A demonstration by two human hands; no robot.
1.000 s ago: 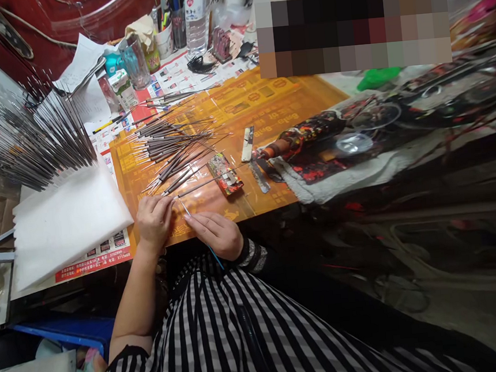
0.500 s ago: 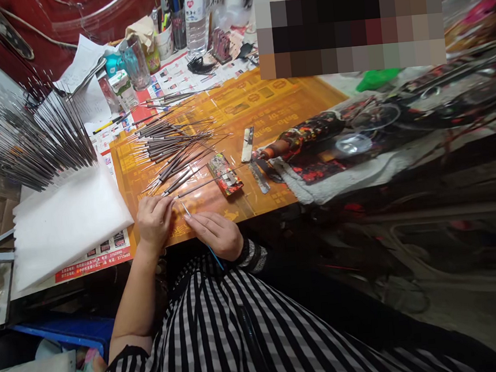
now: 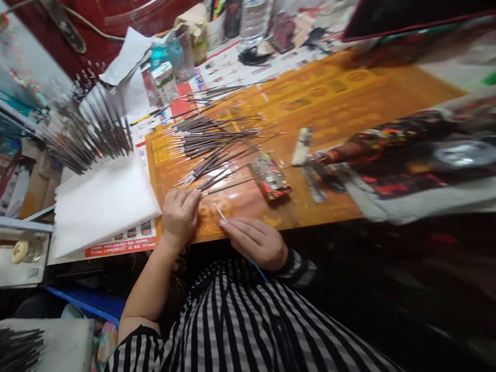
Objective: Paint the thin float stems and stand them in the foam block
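My left hand (image 3: pixel 180 216) rests at the near edge of the table, thumb and fingers pinched on the end of a thin dark stick (image 3: pixel 234 183). The stick stretches rightward over a small paint-stained block (image 3: pixel 268 176). A short way to the right, my right hand (image 3: pixel 259 242) is closed around a slim blue-handled tool (image 3: pixel 259 270). The tool's pale pointed tip juts from the fingertips toward my left hand, apart from it; blur hides what kind of tip it is. Just beyond my left hand lies a pile of similar dark sticks (image 3: pixel 200 138).
Many sticks stand upright in a white foam block (image 3: pixel 106 201) at left. A stained dark roll-shaped object (image 3: pixel 382 136) and a white cloth (image 3: pixel 370 198) lie at right. Along the back are a plastic bottle (image 3: pixel 254 9), a glass (image 3: pixel 181 58) and papers (image 3: pixel 130 57).
The view has swung left, so everything sits farther right in the picture. My right hand and the tool's tip have drawn slightly away from my left hand, which still pinches the stick.
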